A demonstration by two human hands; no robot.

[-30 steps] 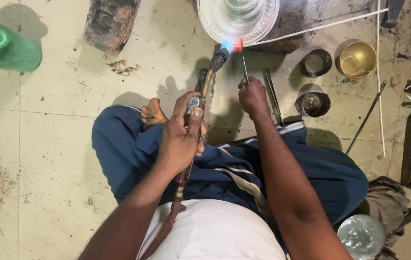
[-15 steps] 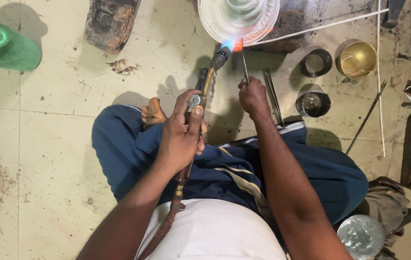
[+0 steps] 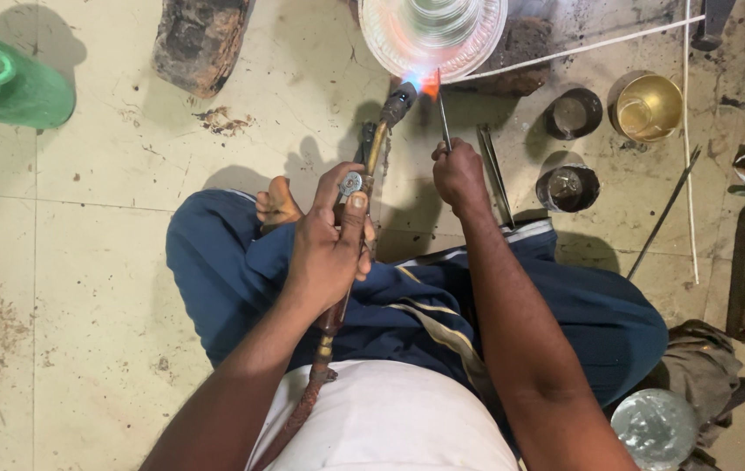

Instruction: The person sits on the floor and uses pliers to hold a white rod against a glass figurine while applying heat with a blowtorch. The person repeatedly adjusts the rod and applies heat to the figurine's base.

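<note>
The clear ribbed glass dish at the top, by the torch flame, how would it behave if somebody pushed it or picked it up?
The clear glass dish looks thin and ribbed, so it is probably fragile and could crack if knocked. The torch in the left hand has its flame at the rim, so that edge is likely hot. It seems broad and shallow, so a push would probably slide it, not tip it.

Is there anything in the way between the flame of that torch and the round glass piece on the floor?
Nothing visible blocks it. The left hand holds the torch, and its flame reaches the rim of the glass piece. The thin rod in the right hand meets the flame from beside it.
</note>
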